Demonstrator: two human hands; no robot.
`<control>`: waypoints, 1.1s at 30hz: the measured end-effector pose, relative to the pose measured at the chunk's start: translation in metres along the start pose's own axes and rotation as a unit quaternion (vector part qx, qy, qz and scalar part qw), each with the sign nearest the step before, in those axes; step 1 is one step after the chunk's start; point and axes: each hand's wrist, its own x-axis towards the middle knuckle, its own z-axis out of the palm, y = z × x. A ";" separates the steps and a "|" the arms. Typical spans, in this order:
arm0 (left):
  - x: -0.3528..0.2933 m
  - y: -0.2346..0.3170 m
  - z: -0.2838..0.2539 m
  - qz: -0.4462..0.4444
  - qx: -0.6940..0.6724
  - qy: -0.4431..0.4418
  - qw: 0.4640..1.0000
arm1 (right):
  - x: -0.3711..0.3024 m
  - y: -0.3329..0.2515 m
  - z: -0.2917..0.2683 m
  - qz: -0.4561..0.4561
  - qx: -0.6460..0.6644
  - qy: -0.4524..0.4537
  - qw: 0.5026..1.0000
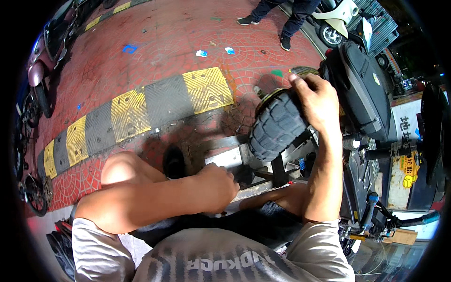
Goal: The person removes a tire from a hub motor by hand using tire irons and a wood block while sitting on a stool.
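Note:
A black tyre with chunky tread blocks stands ahead of me, right of centre, on a wheel whose rim shows only as a thin yellowish edge. My right hand grips its upper right side, the thumb lying along the top and the other fingers partly hidden behind. Lower and to the left, my left hand is curled closed between my knees, in front of a low metal frame. Its fingertips face away, so whatever they may hold is hidden.
A yellow-and-black speed bump crosses the red paving ahead. At right stand a black bag and scooter parts with handlebars. Parked scooters line the left; another person's legs and a white scooter are farther off.

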 end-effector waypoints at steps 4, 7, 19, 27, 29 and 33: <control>0.002 0.001 -0.005 -0.002 0.022 -0.010 1.000 | -0.001 -0.001 -0.001 -0.004 -0.010 0.017 1.000; 0.001 0.002 -0.011 0.004 0.006 -0.021 1.000 | -0.002 0.008 0.005 -0.035 -0.004 0.043 0.998; -0.004 -0.042 -0.085 -0.198 -0.142 0.415 0.876 | -0.020 -0.006 -0.014 -0.044 -0.041 0.017 0.998; 0.041 -0.030 -0.094 -0.114 -0.181 0.488 0.846 | -0.037 -0.014 -0.003 -0.134 -0.084 0.088 0.983; 0.047 -0.030 -0.090 -0.133 -0.133 0.494 0.849 | -0.039 -0.019 0.001 -0.138 -0.086 0.090 0.983; 0.056 -0.046 -0.086 -0.121 -0.077 0.534 0.833 | -0.043 -0.024 0.003 -0.156 -0.085 0.078 0.981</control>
